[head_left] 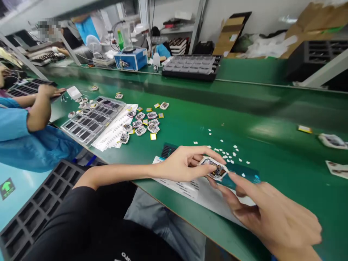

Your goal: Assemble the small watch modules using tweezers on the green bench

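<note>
My left hand [185,165] pinches a small white-framed part [216,169] between thumb and fingers, just above the green bench. My right hand [269,214] reaches in from the lower right, its index finger stretched out to the part's right edge and the other fingers curled loosely with nothing in them. Under both hands lie a white label sheet [187,188] and a teal sheet [244,174]. Small white scraps [228,150] are scattered on the bench just beyond my hands.
A co-worker in a blue sleeve [24,137] works at the left beside a clear compartment tray [92,119], label sheets and several loose parts [141,123]. A black slotted tray [32,206] rests by my lap. Another black tray [191,67] and a blue device [130,59] stand at the back.
</note>
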### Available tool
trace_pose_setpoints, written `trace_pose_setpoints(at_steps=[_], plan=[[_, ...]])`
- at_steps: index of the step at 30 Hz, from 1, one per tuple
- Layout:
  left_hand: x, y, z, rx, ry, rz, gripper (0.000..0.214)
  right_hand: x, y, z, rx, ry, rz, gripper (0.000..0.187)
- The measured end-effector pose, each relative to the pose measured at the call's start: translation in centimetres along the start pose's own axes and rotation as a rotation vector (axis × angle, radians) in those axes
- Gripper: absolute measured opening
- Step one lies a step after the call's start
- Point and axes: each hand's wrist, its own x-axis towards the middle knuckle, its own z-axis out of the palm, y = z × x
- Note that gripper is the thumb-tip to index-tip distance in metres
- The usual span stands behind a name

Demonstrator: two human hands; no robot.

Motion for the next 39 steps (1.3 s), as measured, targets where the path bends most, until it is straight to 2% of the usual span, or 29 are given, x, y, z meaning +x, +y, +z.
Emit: trace_pose_setpoints(at_steps=[1, 3, 8, 13, 19, 27, 35, 39], plan=[[-0.2, -0.1, 0.2, 0.022, 0.001, -0.005, 0.027, 0.5, -0.3, 0.0, -0.050, -0.001, -0.104, 0.077], [-0.6, -0.2, 0.5, 0.048, -0.002, -0.017, 0.031, 1.4, -0.5, 0.1, -0.068, -0.003, -0.146, 0.074], [-1.2, -0.2, 0.7, 0.090, -0.020, -0.074, 0.037, 1.9, -0.7, 0.0, -0.037, -0.075, -0.120, 0.076], [-1.1, -0.3, 0.6, 0.263, 0.030, -0.092, 0.036, 1.2, -0.3, -0.1, -0.008, -0.179, -0.160, 0.058], [-0.7, -0.4, 0.3, 0.133, 0.009, -0.125, 0.035, 1.6, 0.2, 0.3, 0.065, -0.169, -0.020, 0.068], [-0.8, -0.3, -0.2, 0.055, -0.016, -0.160, 0.029, 1.5, 0.7, 0.1, 0.207, -0.186, -0.030, 0.051], [-0.9, -0.3, -0.1, 0.218, 0.020, -0.102, 0.030, 1.5, 0.8, 0.1, 0.282, -0.202, 0.045, 0.032], [-1.1, -0.3, 0.0, 0.410, 0.033, 0.023, 0.033, 1.9, 0.7, -0.1, 0.324, -0.245, 0.114, 0.019]])
